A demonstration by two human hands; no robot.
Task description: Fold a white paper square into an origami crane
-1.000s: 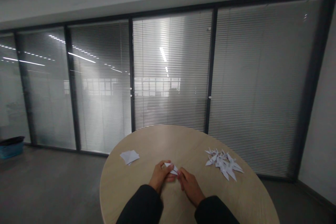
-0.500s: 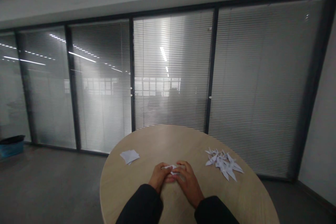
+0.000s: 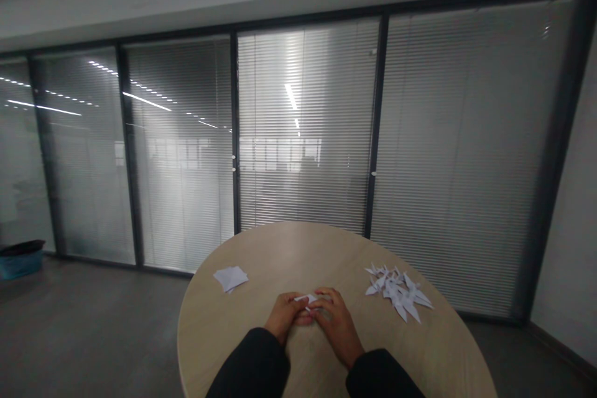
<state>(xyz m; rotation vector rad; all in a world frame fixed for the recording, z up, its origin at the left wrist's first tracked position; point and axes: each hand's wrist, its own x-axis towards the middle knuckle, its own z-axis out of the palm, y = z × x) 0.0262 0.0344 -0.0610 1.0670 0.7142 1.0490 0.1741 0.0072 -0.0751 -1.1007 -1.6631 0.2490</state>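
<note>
Both my hands meet over the near middle of the round wooden table (image 3: 298, 249), with a small piece of folded white paper (image 3: 305, 300) between them. My left hand (image 3: 283, 314) grips its left side, thumb on top. On the other side my right hand (image 3: 334, 320) pinches the paper with bent fingers. Much of the paper is covered by the fingers, so its exact shape cannot be made out. A small stack of white paper squares (image 3: 231, 278) lies to the left. To the right is a pile of folded white paper cranes (image 3: 396, 291).
Beyond the table runs a glass partition with blinds (image 3: 303, 137) and dark frames. A blue bin with a black liner (image 3: 21, 260) stands on the grey floor (image 3: 102, 323) at far left. A white wall (image 3: 566, 273) rises at the right.
My fingers have shifted very slightly on the folded paper, and a little more of its white top shows. The paper stack and the pile of cranes stay where they were.
</note>
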